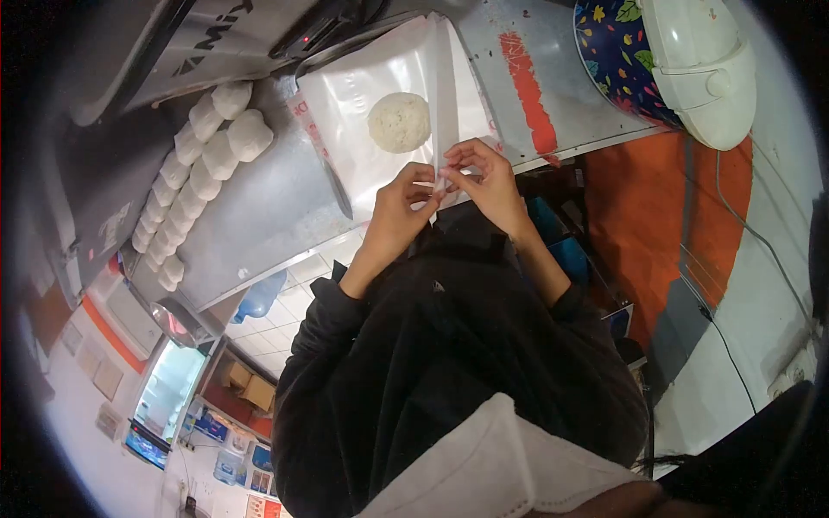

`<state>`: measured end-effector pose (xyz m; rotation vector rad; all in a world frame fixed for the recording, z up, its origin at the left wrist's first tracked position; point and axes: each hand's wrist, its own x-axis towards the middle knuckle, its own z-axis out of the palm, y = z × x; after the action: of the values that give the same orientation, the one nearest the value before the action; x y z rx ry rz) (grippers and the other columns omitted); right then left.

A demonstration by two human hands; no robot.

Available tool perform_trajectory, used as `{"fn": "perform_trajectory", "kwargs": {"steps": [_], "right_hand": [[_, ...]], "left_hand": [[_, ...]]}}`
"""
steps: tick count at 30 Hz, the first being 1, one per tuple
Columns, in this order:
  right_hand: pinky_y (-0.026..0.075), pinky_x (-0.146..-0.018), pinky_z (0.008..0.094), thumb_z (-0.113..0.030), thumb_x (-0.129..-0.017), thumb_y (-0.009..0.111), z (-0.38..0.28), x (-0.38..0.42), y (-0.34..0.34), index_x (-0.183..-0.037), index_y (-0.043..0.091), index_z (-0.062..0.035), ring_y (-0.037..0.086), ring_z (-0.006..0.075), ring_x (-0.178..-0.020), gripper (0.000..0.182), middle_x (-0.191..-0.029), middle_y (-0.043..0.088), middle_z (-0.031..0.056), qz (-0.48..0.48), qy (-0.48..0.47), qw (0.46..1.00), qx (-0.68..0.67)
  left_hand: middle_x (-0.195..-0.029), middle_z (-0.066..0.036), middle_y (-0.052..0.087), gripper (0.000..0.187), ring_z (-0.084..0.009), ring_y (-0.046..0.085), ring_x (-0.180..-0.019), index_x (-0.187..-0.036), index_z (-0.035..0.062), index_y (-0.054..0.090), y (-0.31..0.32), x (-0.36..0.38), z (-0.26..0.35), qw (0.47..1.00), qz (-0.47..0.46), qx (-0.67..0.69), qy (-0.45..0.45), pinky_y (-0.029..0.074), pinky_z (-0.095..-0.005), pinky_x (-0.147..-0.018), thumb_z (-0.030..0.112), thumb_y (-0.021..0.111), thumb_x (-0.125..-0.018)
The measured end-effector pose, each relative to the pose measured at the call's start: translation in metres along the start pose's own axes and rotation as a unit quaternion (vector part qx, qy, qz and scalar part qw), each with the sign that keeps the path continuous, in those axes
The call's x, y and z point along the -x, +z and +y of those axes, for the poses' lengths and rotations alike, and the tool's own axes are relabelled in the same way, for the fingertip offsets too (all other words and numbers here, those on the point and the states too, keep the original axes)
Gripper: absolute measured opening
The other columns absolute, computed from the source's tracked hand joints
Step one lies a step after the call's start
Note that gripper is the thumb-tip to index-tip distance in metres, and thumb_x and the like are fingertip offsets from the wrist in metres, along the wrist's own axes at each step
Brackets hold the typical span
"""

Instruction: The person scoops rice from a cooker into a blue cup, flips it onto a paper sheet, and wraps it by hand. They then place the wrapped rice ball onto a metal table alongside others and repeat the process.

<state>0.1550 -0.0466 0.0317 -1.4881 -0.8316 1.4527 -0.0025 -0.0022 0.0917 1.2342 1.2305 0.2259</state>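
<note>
A round, flat-topped ball of dough (399,123) rests on a clear plastic sheet (345,82) with red print along its edges. Over the sheet, just right of the dough, runs a narrow whitish fold of plastic (444,78). My left hand (401,203) pinches the near end of this fold between thumb and fingers. Close against it, my right hand (485,183) grips the same end, its thumb and index finger pressed together. Both hands are at the counter's front edge, almost touching.
Rows of pale dough balls (205,160) line the counter's left side beside a large grey machine (216,52). A dark blade-like tool (337,186) lies left of the sheet. At right stand red tape (528,95) and a leaf-patterned bucket (622,60) with a white lid.
</note>
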Motion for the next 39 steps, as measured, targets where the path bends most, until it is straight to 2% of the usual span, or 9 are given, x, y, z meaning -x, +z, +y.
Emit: {"fn": "perform_trajectory", "kwargs": {"steps": [2, 6, 8, 11, 15, 20, 23, 28, 39], "right_hand": [[0.051, -0.066, 0.0249, -0.008, -0.077, 0.072, -0.001, 0.000, 0.007, -0.093, 0.061, -0.0035, 0.059, 0.0092, -0.082, 0.020, -0.088, 0.063, 0.0030, 0.014, 0.008, 1.000, 0.018], [0.050, -0.064, 0.0241, -0.009, -0.076, 0.073, -0.013, 0.006, 0.014, -0.089, 0.061, -0.0032, 0.059, 0.0098, -0.081, 0.018, -0.086, 0.063, 0.0037, -0.012, -0.025, 0.995, 0.095], [0.050, -0.065, 0.0241, -0.010, -0.077, 0.073, -0.012, 0.009, 0.018, -0.088, 0.062, -0.0022, 0.061, 0.0109, -0.079, 0.018, -0.083, 0.064, 0.0049, -0.039, -0.012, 0.996, 0.078], [0.050, -0.064, 0.0240, -0.010, -0.078, 0.072, -0.016, 0.013, 0.023, -0.088, 0.062, -0.0004, 0.062, 0.0111, -0.075, 0.017, -0.081, 0.065, 0.0059, -0.058, 0.016, 0.997, 0.055], [0.051, -0.066, 0.0241, -0.009, -0.079, 0.072, -0.014, 0.013, 0.024, -0.089, 0.062, 0.0020, 0.063, 0.0112, -0.074, 0.018, -0.081, 0.066, 0.0074, -0.051, 0.023, 0.997, 0.054], [0.052, -0.070, 0.0234, -0.003, -0.080, 0.069, -0.009, 0.012, 0.019, -0.090, 0.062, 0.0040, 0.063, 0.0115, -0.078, 0.014, -0.085, 0.067, 0.0087, -0.081, 0.066, 0.989, -0.109], [0.052, -0.070, 0.0237, -0.002, -0.080, 0.068, -0.004, 0.011, 0.017, -0.092, 0.063, 0.0041, 0.063, 0.0113, -0.077, 0.014, -0.086, 0.067, 0.0087, -0.079, 0.067, 0.991, -0.087], [0.052, -0.070, 0.0234, -0.001, -0.082, 0.067, -0.005, 0.010, 0.017, -0.092, 0.062, 0.0037, 0.063, 0.0110, -0.077, 0.012, -0.086, 0.067, 0.0087, -0.076, 0.057, 0.993, -0.075], [0.051, -0.070, 0.0225, 0.000, -0.083, 0.065, -0.005, 0.010, 0.016, -0.091, 0.062, 0.0034, 0.063, 0.0098, -0.077, 0.010, -0.085, 0.067, 0.0075, -0.071, 0.063, 0.992, -0.080]], "left_hand": [[-0.093, -0.010, 0.062, 0.023, -0.0145, 0.062, -0.080, -0.102, -0.0027, 0.055, -0.009, 0.006, -0.005, 1.000, -0.007, 0.014, -0.002, 0.050, -0.0266, -0.073, 0.008, 0.065, -0.084], [-0.089, -0.008, 0.063, 0.018, -0.0127, 0.061, -0.081, -0.100, -0.0043, 0.059, -0.020, 0.015, -0.008, 0.999, 0.021, -0.007, -0.046, 0.050, -0.0265, -0.073, 0.010, 0.059, -0.089], [-0.087, -0.008, 0.063, 0.018, -0.0123, 0.060, -0.081, -0.098, -0.0045, 0.060, -0.024, 0.016, -0.012, 0.998, 0.033, 0.004, -0.051, 0.050, -0.0263, -0.072, 0.012, 0.059, -0.090], [-0.085, -0.007, 0.063, 0.019, -0.0111, 0.059, -0.081, -0.096, -0.0046, 0.062, -0.027, 0.013, -0.022, 0.999, 0.017, 0.035, -0.012, 0.049, -0.0258, -0.070, 0.013, 0.059, -0.090], [-0.083, -0.005, 0.064, 0.016, -0.0089, 0.058, -0.080, -0.092, -0.0035, 0.064, -0.028, 0.002, -0.037, 0.998, 0.001, 0.069, 0.002, 0.047, -0.0231, -0.070, 0.012, 0.062, -0.088], [-0.080, -0.005, 0.065, 0.014, -0.0073, 0.058, -0.077, -0.090, -0.0026, 0.065, -0.025, -0.003, -0.041, 0.993, -0.005, 0.111, 0.026, 0.046, -0.0217, -0.071, 0.011, 0.064, -0.087], [-0.081, -0.005, 0.065, 0.015, -0.0082, 0.059, -0.075, -0.093, -0.0034, 0.065, -0.025, -0.005, -0.049, 0.991, -0.015, 0.128, 0.032, 0.046, -0.0224, -0.070, 0.011, 0.063, -0.087], [-0.085, -0.006, 0.065, 0.019, -0.0105, 0.060, -0.076, -0.099, -0.0038, 0.064, -0.022, -0.005, -0.058, 0.972, -0.035, 0.231, 0.020, 0.048, -0.0242, -0.071, 0.012, 0.062, -0.088], [-0.087, -0.008, 0.065, 0.021, -0.0117, 0.060, -0.079, -0.101, -0.0047, 0.063, -0.022, -0.006, -0.060, 0.974, -0.035, 0.225, 0.006, 0.049, -0.0256, -0.074, 0.012, 0.062, -0.088]]}}
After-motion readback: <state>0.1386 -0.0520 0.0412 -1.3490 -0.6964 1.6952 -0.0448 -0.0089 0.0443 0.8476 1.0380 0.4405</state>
